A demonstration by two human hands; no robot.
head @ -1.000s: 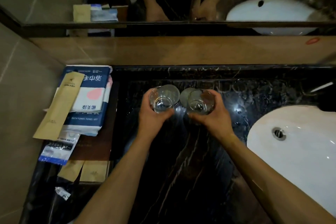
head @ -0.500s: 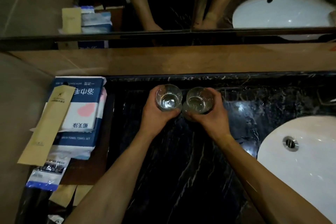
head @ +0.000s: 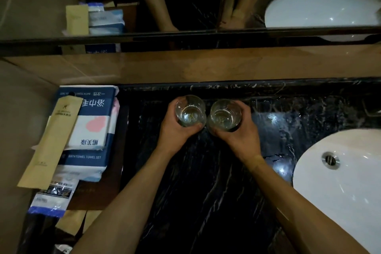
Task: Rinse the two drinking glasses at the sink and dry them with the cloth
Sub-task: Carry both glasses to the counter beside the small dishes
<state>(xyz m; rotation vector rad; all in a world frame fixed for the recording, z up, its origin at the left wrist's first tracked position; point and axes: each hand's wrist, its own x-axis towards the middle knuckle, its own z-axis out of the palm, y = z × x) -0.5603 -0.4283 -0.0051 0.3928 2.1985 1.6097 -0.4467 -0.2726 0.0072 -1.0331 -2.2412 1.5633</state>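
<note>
From the head camera, each hand has its fingers wrapped around a drinking glass: the left hand (head: 177, 130) grips the left glass (head: 190, 110) and the right hand (head: 237, 136) grips the right glass (head: 225, 115). The two glasses sit side by side, rims close or just touching, held upright near the back edge of the dark marble counter (head: 206, 181), well to the left of the white sink (head: 340, 181). A second ago the glasses were in much the same grip and place — the main change is that the view has tipped down, and the hands have drawn the glasses a little closer together. So the rinse has not started, I judge; both glasses have to travel right to the sink first. Further left of the sink, past the hands, lies a pack marked bath towel set (head: 86, 130) — perhaps the drying cloth, though I cannot tell.
</note>
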